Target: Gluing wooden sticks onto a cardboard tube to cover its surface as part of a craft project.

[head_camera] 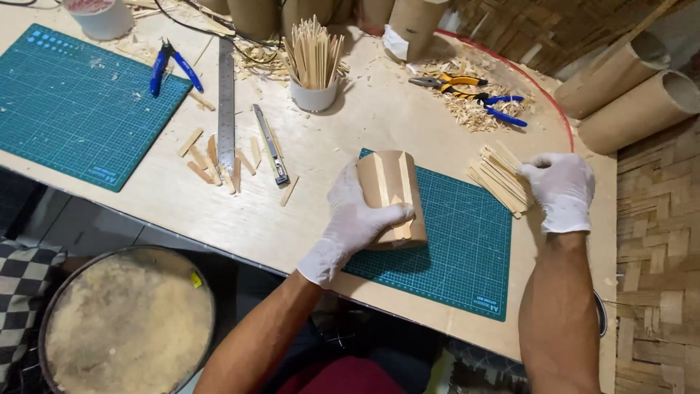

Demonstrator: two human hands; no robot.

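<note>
We log: left hand grip closed around cardboard tube, centre frame on green cutting mat | right hand fingers curled onto wooden stick pile, right of mat on bench.

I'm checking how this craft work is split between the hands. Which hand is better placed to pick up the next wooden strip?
Probably the right hand: it already rests on the strip pile beside the mat. The left hand is busy gripping the tube.
</note>
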